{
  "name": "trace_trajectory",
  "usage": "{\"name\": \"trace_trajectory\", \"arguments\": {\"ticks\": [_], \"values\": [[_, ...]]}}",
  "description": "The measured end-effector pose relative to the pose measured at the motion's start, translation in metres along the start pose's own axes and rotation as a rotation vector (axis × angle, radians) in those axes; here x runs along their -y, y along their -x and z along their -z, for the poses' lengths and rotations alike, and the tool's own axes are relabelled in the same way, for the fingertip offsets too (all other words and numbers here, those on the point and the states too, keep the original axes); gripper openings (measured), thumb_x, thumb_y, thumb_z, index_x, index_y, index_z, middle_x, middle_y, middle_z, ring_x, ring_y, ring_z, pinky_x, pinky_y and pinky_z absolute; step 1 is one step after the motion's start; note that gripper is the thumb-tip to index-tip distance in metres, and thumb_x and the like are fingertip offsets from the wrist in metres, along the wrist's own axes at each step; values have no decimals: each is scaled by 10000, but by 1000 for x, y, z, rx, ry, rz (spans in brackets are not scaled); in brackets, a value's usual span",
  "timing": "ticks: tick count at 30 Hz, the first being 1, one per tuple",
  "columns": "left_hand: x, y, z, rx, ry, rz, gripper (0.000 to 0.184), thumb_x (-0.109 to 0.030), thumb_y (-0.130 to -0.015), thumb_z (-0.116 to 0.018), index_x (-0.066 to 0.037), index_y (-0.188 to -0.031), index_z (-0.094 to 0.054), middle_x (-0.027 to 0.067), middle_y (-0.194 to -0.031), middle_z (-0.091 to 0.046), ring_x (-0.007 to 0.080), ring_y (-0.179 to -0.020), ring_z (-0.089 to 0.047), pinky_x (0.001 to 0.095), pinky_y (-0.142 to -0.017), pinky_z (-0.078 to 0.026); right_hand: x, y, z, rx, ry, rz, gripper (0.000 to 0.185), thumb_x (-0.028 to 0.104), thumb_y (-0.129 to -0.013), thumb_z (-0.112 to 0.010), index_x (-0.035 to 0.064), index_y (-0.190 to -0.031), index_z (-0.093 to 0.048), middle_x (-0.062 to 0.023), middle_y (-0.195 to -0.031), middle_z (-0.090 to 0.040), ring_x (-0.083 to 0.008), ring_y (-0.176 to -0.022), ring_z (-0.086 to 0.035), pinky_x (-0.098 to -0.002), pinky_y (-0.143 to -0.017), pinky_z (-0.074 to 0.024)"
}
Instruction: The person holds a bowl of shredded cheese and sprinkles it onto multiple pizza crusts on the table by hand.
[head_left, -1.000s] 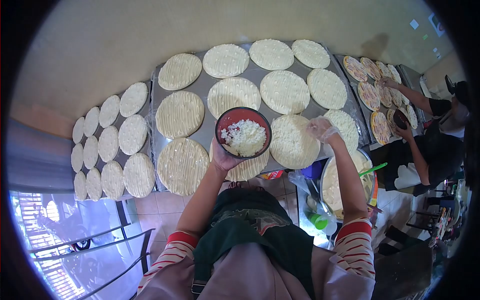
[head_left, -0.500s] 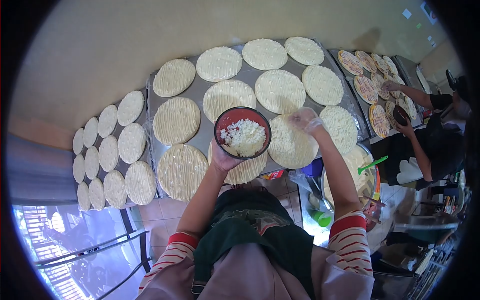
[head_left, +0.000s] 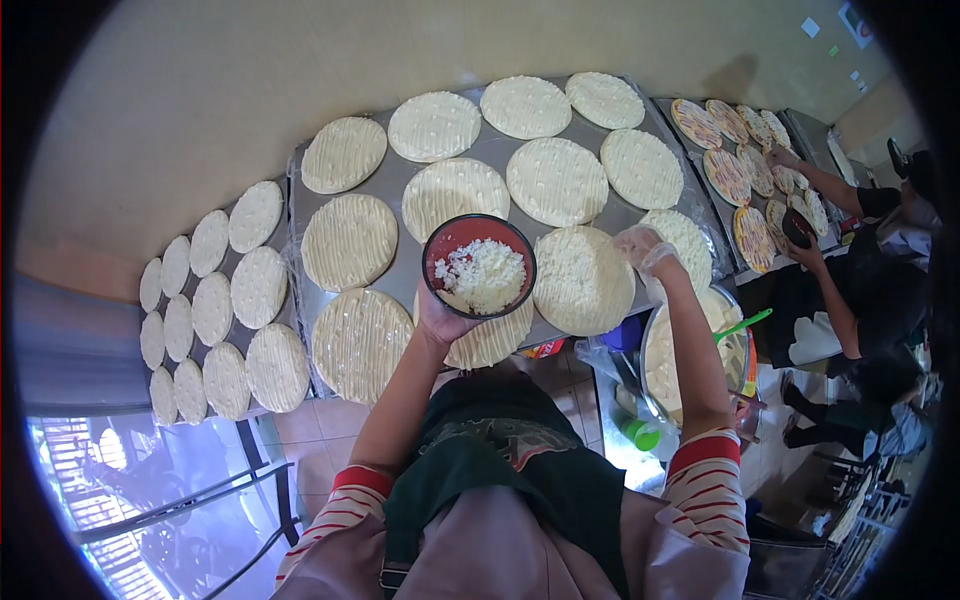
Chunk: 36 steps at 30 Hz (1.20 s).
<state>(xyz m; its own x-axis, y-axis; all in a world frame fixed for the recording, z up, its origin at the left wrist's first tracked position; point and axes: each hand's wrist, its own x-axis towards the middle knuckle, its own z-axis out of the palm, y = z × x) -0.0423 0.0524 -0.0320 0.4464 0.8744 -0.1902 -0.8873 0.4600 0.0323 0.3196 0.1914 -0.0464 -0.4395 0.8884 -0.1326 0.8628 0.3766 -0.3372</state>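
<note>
My left hand (head_left: 442,318) is closed around the lower side of a bowl (head_left: 462,232), red inside with a dark rim. White grated shreds (head_left: 490,276) that look like cheese fill part of it. Under a clear plastic glove, my right hand (head_left: 645,247) hovers between two round, cream-coated flatbreads. Its fingers are drawn together, and whatever they hold is hidden. Shreds cover the flatbread (head_left: 583,285) to its left and the one (head_left: 682,240) behind it. Behind the bowl lies a flatbread (head_left: 455,190) with cream lines and a few small lumps.
More coated rounds lie on the metal table (head_left: 400,205) and a left table. At right, a co-worker (head_left: 850,270) holds a dark bowl over striped rounds (head_left: 726,177). A basin of cream (head_left: 672,345) with a green-handled tool (head_left: 745,325) stands below my right forearm.
My right hand has moved right, off the near shred-covered flatbread toward the one beside it. The bowl in my left hand stays nearly in place. Another person has appeared at the right.
</note>
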Motion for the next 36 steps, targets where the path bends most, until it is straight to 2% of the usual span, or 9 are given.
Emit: {"name": "trace_trajectory", "arguments": {"ticks": [5,10,11,13,17,19,25,29,36], "values": [[1,-2,0,-17,-25,12,716,-588,-822,-457,-106,-1351,-422,152,-1383,-422,391,-1254,-405,643,-990,-300,20,21,8,4,-143,-223,198,117,-739,-575,65,-885,-698,-130,-848,-680,-284,-789,-652,-354,-734,-510],[2,-4,4,-13,-33,6,719,-595,-821,-455,-113,-1354,-418,142,-1389,-418,378,-1260,-402,630,-999,-301,26,43,-8,-40,72,280,150,128,-770,-611,48,-869,-689,-142,-793,-670,-299,-714,-639,-366,-668,-503],[3,-4,4,-14,-34,11,719,-595,-821,-455,-113,-1354,-418,142,-1389,-418,378,-1260,-402,630,-999,-301,29,44,-8,-41,71,276,150,128,-770,-611,48,-869,-689,-142,-793,-670,-299,-714,-639,-366,-668,-503],[3,-4,3,7,-35,32,715,-591,-820,-465,-116,-1353,-420,142,-1391,-415,383,-1262,-397,641,-996,-295,36,44,-8,144,-43,-77,152,126,-769,-610,46,-874,-684,-143,-798,-669,-312,-717,-635,-384,-672,-498],[2,-4,2,12,-1,52,710,-585,-821,-475,-120,-1354,-420,142,-1391,-415,389,-1262,-393,656,-992,-287,46,60,-3,75,-66,-18,161,132,-763,-612,49,-881,-684,-147,-797,-667,-326,-721,-630,-385,-674,-499],[0,-3,2,6,-6,49,705,-579,-822,-480,-122,-1355,-418,142,-1392,-413,395,-1262,-390,667,-988,-281,32,71,-17,-58,-51,184,162,61,-694,-619,65,-837,-695,-147,-751,-653,-323,-702,-628,-384,-657,-505],[0,-2,4,0,-20,68,689,-569,-831,-473,-117,-1350,-425,141,-1387,-420,386,-1259,-399,644,-997,-293,65,95,-12,20,-184,-55,177,102,-726,-635,80,-894,-687,-145,-811,-653,-312,-755,-633,-374,-701,-511],[-3,-2,7,12,50,105,684,-564,-833,-472,-112,-1345,-431,139,-1380,-430,369,-1256,-409,608,-1010,-307,63,93,-19,-7,-77,46,153,89,-760,-617,86,-894,-690,-144,-846,-655,-302,-790,-636,-372,-718,-508],[-8,-1,2,36,26,142,706,-608,-844,-427,-96,-1329,-446,139,-1353,-460,351,-1230,-445,549,-1012,-341,37,36,-22,-353,-116,-43,149,66,-801,-583,61,-912,-683,-152,-877,-660,-287,-807,-640,-345,-738,-508]]}}
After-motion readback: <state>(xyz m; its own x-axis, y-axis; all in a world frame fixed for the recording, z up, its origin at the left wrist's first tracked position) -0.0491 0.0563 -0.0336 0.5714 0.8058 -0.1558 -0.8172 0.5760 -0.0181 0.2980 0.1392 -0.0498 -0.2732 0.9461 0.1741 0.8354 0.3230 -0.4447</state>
